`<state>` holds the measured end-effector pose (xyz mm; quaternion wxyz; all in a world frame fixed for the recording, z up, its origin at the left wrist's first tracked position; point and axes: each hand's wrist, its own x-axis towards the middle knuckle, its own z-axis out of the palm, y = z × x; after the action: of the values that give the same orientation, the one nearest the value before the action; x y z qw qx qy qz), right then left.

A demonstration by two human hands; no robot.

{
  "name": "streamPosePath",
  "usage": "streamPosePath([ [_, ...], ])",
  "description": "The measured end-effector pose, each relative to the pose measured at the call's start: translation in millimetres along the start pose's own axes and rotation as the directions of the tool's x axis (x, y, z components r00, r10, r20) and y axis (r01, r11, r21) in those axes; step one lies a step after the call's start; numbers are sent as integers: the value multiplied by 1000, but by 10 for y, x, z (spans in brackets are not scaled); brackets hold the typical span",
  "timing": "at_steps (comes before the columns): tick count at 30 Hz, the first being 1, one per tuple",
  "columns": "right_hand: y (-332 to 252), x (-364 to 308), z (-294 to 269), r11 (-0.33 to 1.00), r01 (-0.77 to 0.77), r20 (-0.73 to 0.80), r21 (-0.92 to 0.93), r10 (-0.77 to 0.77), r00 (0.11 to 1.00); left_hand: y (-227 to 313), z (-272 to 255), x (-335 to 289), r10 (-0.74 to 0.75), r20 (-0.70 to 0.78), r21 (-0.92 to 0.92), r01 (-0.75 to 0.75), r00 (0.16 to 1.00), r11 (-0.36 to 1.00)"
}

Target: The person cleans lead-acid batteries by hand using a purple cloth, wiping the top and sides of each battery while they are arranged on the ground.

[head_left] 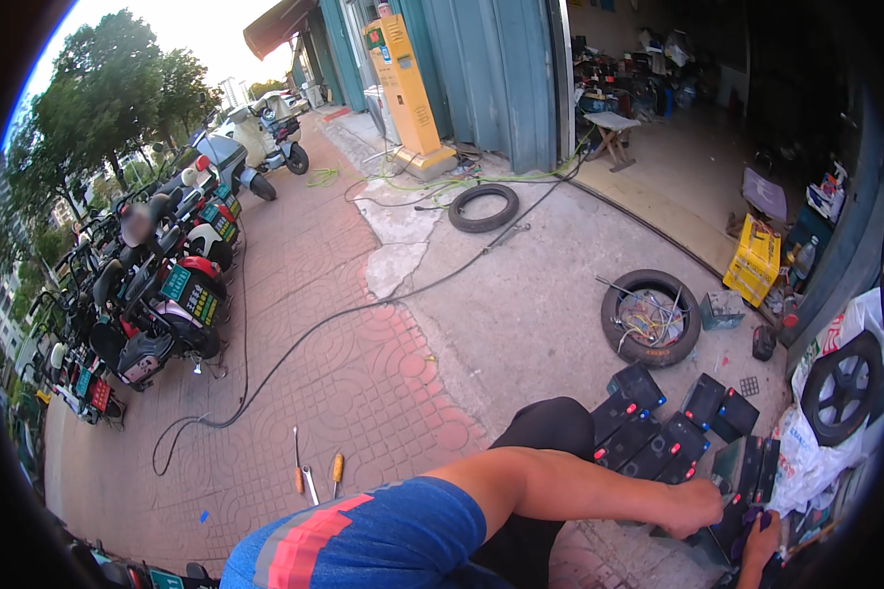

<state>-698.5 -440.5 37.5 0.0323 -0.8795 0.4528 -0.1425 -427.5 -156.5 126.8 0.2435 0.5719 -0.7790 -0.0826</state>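
My left forearm reaches across to the lower right, and my left hand (695, 507) is closed beside a black battery case (737, 469). Whatever is in its fingers is too small to make out. Close by, at the same case, my right hand (762, 536) is closed around a dark purple piece that looks like cloth (750, 518). Several black batteries (648, 447) with red and blue terminal caps lie in a cluster left of the case. My black-clad knee (550, 432) is next to them.
A tyre (614, 324) holding loose wires lies beyond the batteries, with another tyre (483, 189) farther off. Two screwdrivers (338, 471) and a wrench (310, 485) rest on the paving. A black hose (363, 306) crosses the ground. Parked scooters (182, 294) line the left; a yellow crate (754, 260) stands right.
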Motion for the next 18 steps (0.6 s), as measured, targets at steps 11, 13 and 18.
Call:
streamPosePath([
  [11,-37,-12,-3,999,7,-4,44,-7,1000,-12,94,-13,-60,22,35,59,998,998],
  [13,1,-4,18,999,18,-13,38,-18,1000,-4,90,-16,-70,33,3,70,997,998],
  [18,53,1,75,999,31,-58,40,-29,998,20,86,-15,-65,47,13,64,997,998],
])
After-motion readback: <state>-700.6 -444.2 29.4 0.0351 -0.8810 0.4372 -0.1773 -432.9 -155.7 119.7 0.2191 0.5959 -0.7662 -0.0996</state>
